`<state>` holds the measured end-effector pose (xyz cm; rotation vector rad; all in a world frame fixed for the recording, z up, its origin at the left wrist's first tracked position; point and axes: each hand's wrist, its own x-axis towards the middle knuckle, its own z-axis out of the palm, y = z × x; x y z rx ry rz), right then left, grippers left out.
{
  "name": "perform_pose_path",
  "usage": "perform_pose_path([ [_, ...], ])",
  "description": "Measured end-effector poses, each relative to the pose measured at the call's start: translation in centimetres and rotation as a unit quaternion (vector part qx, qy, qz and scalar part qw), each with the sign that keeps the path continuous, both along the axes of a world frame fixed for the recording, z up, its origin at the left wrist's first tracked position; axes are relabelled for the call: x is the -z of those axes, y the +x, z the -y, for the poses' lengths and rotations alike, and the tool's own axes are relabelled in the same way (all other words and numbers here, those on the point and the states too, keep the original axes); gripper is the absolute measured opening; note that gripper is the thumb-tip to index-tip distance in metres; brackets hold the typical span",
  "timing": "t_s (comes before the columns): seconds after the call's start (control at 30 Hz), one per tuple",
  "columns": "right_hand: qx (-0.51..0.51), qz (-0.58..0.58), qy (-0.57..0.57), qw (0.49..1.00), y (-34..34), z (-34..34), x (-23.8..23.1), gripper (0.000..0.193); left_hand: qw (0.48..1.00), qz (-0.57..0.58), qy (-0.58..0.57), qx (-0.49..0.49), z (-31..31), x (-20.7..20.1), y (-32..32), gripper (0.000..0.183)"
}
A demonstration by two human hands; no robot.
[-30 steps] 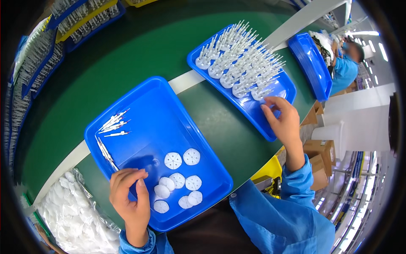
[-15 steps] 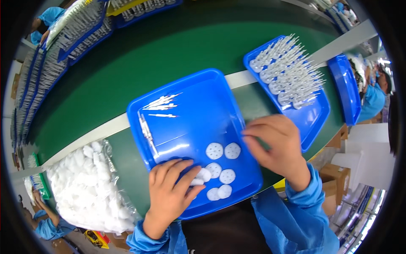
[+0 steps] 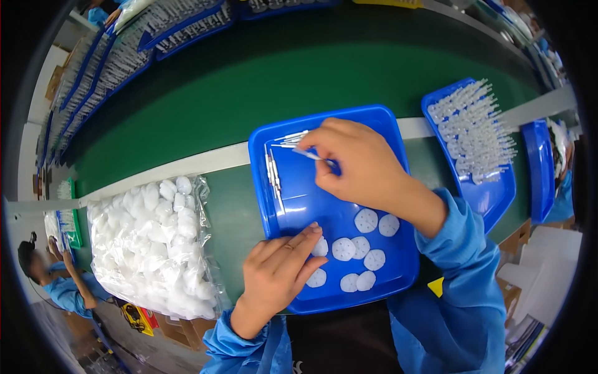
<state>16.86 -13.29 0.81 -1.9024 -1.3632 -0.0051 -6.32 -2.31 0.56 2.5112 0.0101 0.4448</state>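
A blue tray lies in front of me. At its far left, my right hand pinches a thin white stick between thumb and fingers. More thin white sticks lie just beyond those fingertips, and others rest along the left wall. My left hand reaches over the tray's near left side with its fingers stretched out. Its fingertips touch or hover at a white round disc, partly hidden. Several white discs with small dark holes are spread across the near right half.
A clear bag of white round pieces sits left of the tray. Right of it, another blue tray holds rows of upright white sticks. Filled blue trays line the far left of the green table. Other people work at both sides.
My right hand has moved from the tray's right edge to the sticks at its far left. White discs near my left hand are now more spread out. The whole view has shifted.
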Motion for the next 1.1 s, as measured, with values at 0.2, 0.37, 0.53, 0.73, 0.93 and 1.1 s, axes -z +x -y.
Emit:
perform_pose_path([
  [0.2, -0.108, -0.517, 0.173, 0.831, 0.9, 2.8, 0.2, 0.012, 0.926, -0.005, -0.374, -0.052, -2.4, -1.0, 3.7, 0.043],
  [0.37, -0.044, -0.414, 0.128, 0.9, -0.7, 2.7, 0.6, 0.017, 0.866, 0.03, -0.494, -0.076, -3.2, 0.3, 9.2, 0.037],
  [0.53, 0.041, -0.152, 0.094, 0.983, -0.8, 3.0, 0.8, 0.022, 0.876, 0.028, -0.475, -0.076, -2.5, 1.0, 9.8, 0.039],
  [0.73, 0.045, -0.029, 0.075, 0.996, -0.7, 3.1, 0.5, 0.025, 0.86, 0.066, -0.502, -0.061, -2.5, 1.3, 9.5, 0.038],
  [0.93, 0.039, -0.032, 0.093, 0.994, -0.7, 3.0, 0.4, 0.025, 0.842, 0.107, -0.522, -0.084, -2.4, 1.5, 9.3, 0.033],
  [1.1, 0.039, -0.123, 0.162, 0.978, -0.9, 3.5, 0.6, 0.023, 0.865, 0.152, -0.473, -0.07, -2.7, 2.0, 9.2, 0.027],
])
